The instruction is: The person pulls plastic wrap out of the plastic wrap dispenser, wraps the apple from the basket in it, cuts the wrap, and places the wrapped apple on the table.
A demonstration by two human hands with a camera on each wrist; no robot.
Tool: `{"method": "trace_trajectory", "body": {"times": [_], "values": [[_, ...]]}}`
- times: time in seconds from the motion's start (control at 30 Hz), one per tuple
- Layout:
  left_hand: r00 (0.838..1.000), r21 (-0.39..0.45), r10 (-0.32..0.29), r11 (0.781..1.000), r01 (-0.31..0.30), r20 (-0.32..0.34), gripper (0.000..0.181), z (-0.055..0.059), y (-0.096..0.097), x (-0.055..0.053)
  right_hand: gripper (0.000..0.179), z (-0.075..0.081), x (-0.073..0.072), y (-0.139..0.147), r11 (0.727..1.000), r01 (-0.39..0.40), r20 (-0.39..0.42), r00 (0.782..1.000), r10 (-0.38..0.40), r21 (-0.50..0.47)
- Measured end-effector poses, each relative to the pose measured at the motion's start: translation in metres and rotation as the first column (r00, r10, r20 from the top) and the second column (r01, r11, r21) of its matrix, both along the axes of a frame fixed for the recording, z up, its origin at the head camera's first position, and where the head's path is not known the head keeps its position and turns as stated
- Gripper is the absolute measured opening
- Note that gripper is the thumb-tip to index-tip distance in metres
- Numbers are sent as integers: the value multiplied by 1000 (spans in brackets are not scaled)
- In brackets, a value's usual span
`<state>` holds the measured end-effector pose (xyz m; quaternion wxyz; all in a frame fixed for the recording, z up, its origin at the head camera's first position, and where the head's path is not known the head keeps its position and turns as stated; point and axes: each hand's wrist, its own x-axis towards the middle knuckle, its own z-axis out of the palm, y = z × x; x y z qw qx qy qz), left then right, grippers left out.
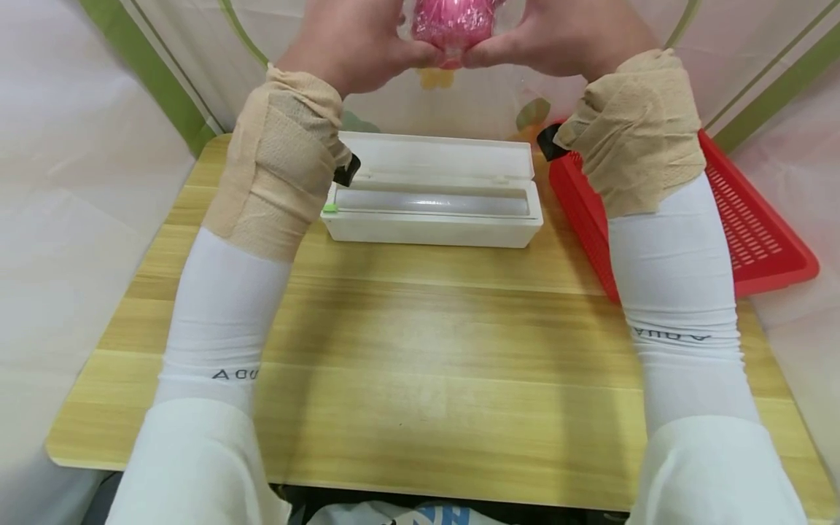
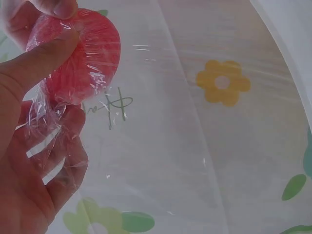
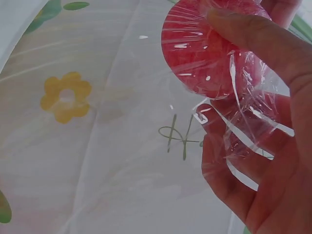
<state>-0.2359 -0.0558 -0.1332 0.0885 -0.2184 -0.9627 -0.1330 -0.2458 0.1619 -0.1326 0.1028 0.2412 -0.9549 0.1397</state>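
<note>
Both hands hold up a round red thing (image 1: 453,25) wrapped in clear cling film, beyond the far edge of the table. In the left wrist view, the left hand (image 1: 361,44) presses its thumb on the wrapped red thing (image 2: 95,58), with fingers curled behind it. The right hand (image 1: 577,33) grips the opposite side, its thumb lying on the red face (image 3: 190,53) in the right wrist view. Loose cling film (image 3: 248,122) hangs in folds below it, over the lower fingers. In the head view, the top of the red thing and the upper fingers are cut off.
A white cling film dispenser (image 1: 433,230) stands at the back of the wooden table (image 1: 420,364) with its lid raised and a roll (image 1: 433,203) inside. A red perforated basket (image 1: 755,226) is at the back right, partly behind the right forearm. Flower-patterned fabric hangs behind.
</note>
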Motion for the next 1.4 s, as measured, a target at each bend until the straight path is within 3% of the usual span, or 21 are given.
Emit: {"method": "trace_trajectory", "body": {"times": [0.2, 0.43, 0.7, 0.87, 0.97, 1.17, 1.4], "values": [[999, 3, -30, 1000, 30, 14, 77, 4, -4, 9, 77, 1, 6, 3, 999, -24, -13, 1000, 24, 21], [997, 0, -76, 997, 76, 2, 80, 3, -8, 24, 85, 2, 24, 4, 997, -76, -11, 997, 76, -12], [992, -40, -122, 992, 121, -24, 70, -3, -10, 50, 75, -5, 51, 7, 995, -98, 35, 995, 98, -3], [985, -61, -163, 985, 160, -51, 66, -7, -13, 69, 68, -12, 68, 6, 978, -206, -21, 979, 205, -28], [982, -81, -185, 980, 181, -46, 69, -12, -15, 80, 68, -17, 81, 5, 971, -237, -40, 971, 237, -8], [979, -83, -204, 976, 201, -22, 67, -27, -19, 104, 71, -29, 108, 2, 977, -189, -11, 981, 191, 95], [968, -72, -244, 968, 239, -62, 61, -57, -24, 126, 73, -52, 133, -1, 979, -168, 50, 985, 164, 118]]}}
